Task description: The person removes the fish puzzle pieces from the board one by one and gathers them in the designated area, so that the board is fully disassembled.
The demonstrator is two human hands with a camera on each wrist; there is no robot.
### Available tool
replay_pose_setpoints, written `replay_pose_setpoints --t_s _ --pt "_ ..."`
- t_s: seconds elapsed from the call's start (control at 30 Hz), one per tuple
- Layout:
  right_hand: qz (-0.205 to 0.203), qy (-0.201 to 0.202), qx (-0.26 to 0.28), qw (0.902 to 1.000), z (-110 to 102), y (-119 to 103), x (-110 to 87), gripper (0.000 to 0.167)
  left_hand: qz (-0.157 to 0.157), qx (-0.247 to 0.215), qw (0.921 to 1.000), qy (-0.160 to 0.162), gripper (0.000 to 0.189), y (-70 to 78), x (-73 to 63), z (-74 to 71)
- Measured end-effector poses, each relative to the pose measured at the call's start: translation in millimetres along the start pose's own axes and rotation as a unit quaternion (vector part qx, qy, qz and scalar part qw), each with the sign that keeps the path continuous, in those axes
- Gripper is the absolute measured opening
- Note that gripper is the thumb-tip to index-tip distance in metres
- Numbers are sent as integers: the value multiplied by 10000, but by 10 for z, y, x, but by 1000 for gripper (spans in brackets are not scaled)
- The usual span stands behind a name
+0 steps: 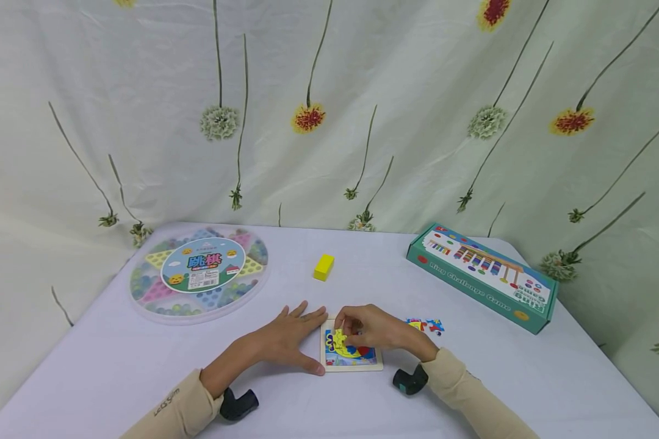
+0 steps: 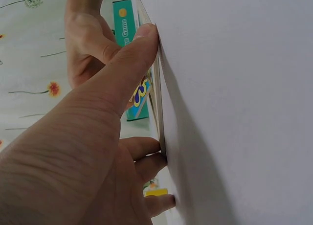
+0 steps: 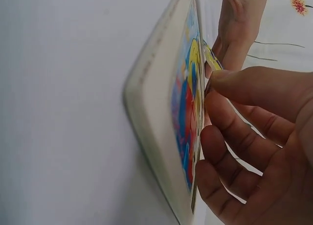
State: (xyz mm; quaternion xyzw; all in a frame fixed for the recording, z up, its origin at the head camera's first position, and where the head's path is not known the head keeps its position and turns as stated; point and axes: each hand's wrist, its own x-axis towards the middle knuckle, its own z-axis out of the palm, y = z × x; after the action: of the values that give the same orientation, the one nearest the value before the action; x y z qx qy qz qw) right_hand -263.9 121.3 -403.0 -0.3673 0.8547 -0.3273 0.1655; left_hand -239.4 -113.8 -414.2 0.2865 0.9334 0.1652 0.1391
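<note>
A wooden jigsaw puzzle (image 1: 354, 367) with a pale frame and a colourful picture lies flat on the table. My right hand (image 1: 370, 328) is over it, pinching a yellow puzzle piece (image 1: 338, 339) between thumb and fingers; in the right wrist view this puzzle piece (image 3: 212, 57) is tilted up above the board. With fingers spread, my left hand (image 1: 288, 338) lies along the frame's left side. The left wrist view has its thumb (image 2: 145, 36) and fingertips touching the frame's edge. Part of the picture is hidden under the right hand.
Loose puzzle pieces (image 1: 434, 326) lie right of the board, partly behind the right wrist. Farther back are a yellow block (image 1: 324, 267), a round Chinese checkers set (image 1: 203, 265) at left and a green Ring Challenge Game box (image 1: 480, 274) at right. A flowered curtain hangs behind the table.
</note>
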Motion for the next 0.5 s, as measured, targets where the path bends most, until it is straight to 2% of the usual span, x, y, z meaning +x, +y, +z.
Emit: replay_pose_setpoints --t_s 0.27,0.5 --pt "-49 125 203 9997 -62 24 -55 18 -12 12 10000 -10 104 12 -6 -2" --pt "-95 273 399 9988 -191 97 -183 18 -65 7 10000 14 103 19 -1 -11"
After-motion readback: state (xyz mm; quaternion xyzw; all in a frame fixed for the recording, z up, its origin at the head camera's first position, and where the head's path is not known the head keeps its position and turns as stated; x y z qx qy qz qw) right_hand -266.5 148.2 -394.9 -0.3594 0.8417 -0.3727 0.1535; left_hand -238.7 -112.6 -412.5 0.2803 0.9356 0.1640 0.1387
